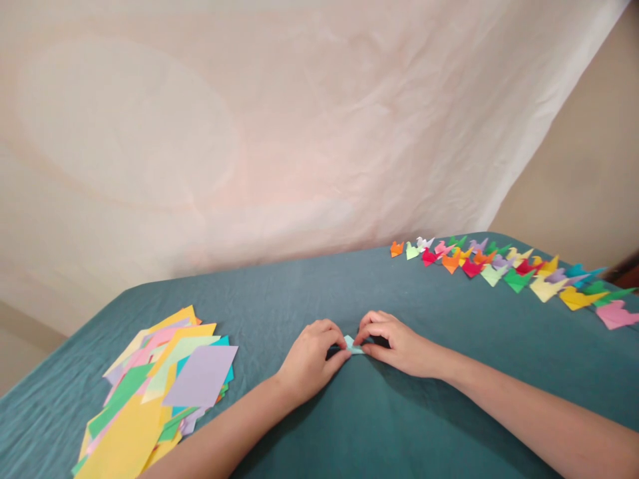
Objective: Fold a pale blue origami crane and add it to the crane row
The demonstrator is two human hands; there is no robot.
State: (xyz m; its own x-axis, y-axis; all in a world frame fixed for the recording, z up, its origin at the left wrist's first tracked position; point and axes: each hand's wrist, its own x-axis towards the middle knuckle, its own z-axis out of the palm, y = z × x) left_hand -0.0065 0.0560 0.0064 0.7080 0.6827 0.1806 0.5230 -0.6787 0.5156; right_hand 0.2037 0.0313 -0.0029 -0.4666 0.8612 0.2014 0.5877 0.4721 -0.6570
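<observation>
A small piece of light blue folded paper (354,345) lies on the teal cloth near the middle of the table. My left hand (315,352) pinches its left side between thumb and fingers. On the opposite side, my right hand (392,342) has its thumb and fingertips closed on the right part of the paper. Fingertips cover both ends, so only the middle of the paper shows and its exact folded shape cannot be made out.
A loose pile of coloured paper sheets (200,376) lies to the left, beside my left forearm. Rows of folded paper birds (472,267) stand along the far right of the teal-covered table (279,293). A pale cloth (299,133) hangs behind.
</observation>
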